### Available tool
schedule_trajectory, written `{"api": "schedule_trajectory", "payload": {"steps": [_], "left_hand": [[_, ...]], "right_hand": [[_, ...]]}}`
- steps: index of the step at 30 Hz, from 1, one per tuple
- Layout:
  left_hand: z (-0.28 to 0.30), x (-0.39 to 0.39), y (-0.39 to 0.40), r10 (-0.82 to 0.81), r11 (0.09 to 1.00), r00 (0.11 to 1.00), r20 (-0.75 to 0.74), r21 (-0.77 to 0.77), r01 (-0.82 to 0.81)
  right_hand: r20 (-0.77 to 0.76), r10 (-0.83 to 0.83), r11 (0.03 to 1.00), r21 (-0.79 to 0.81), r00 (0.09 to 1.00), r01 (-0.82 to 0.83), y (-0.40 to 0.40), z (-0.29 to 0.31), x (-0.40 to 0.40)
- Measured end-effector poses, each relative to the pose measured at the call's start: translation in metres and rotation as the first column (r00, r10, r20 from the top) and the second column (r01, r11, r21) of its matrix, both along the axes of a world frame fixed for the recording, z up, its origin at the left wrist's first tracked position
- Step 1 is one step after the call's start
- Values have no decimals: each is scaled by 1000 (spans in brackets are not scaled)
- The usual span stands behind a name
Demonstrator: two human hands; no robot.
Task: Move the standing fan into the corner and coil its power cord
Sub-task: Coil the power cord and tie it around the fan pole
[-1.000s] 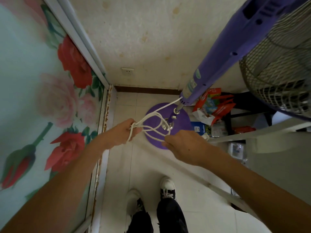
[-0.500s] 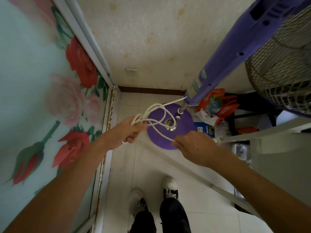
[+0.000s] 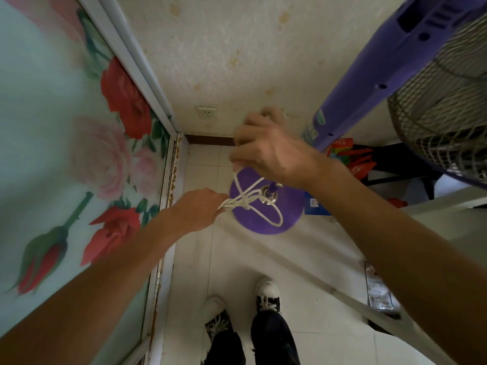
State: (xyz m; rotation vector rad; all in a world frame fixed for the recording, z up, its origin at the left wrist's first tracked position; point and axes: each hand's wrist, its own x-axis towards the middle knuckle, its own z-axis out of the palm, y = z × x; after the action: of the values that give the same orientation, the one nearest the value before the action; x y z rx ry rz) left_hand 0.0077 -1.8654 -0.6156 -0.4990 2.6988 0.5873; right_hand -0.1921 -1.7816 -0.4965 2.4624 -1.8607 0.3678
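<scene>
Cord (image 3: 246, 200), white, gathered in loops: the left hand (image 3: 200, 209) is closed around the bunched loops, the right hand (image 3: 266, 151) pinches a strand above them. One loop hangs over the fan's purple base (image 3: 287, 206), which stands on floor tiles near the wall socket (image 3: 206, 112). Pole label unreadable. Bare floor (image 3: 303, 262) lies behind the base.

no text is showing clearly enough to read. a small sticker (image 3: 315, 125) on the purple fan pole (image 3: 374, 75), the red packets (image 3: 347, 156) and the blue box (image 3: 316, 205) on the floor are carrying print, but it is blurring beyond reading.
</scene>
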Motion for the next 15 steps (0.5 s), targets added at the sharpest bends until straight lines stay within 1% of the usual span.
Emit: {"api": "schedule_trajectory", "payload": {"steps": [2, 3, 5, 6, 7, 8, 9, 10, 11, 13, 15], "left_hand": [[3, -3, -5, -24, 997, 999, -31, 75, 26], [4, -3, -6, -15, 993, 998, -55, 114, 22], [4, -3, -10, 18, 988, 992, -128, 156, 2], [3, -2, -11, 20, 988, 985, -171, 156, 7], [1, -1, -11, 5, 990, 977, -213, 141, 26], [-1, 0, -11, -20, 992, 968, -251, 119, 51], [-4, 0, -11, -36, 993, 961, -273, 101, 66], [-7, 0, -11, -34, 993, 960, -278, 101, 64], [-8, 1, -10, -6, 991, 965, -263, 125, 40], [-6, -1, -7, 91, 970, 971, -222, 240, -36], [0, -3, -7, 168, 925, 972, -164, 367, -98]], "right_hand": [[52, -28, 999, 25, 998, 27, -29, -10, -1], [88, -85, 993, 90, 993, 77, -39, -16, -6], [124, -231, 935, 304, 965, 185, -52, -36, -17], [121, -292, 881, 420, 949, 218, -53, -48, -21], [126, -344, 803, 554, 931, 222, -53, -60, -23], [145, -389, 704, 683, 910, 192, -52, -70, -25], [175, -422, 610, 781, 889, 136, -51, -79, -24], [209, -442, 546, 834, 872, 76, -49, -86, -22], [245, -451, 526, 850, 858, 34, -49, -90, -19], [294, -449, 555, 832, 844, 6, -49, -96, -16], [301, -410, 593, 806, 861, 1, -53, -96, -13]]}}
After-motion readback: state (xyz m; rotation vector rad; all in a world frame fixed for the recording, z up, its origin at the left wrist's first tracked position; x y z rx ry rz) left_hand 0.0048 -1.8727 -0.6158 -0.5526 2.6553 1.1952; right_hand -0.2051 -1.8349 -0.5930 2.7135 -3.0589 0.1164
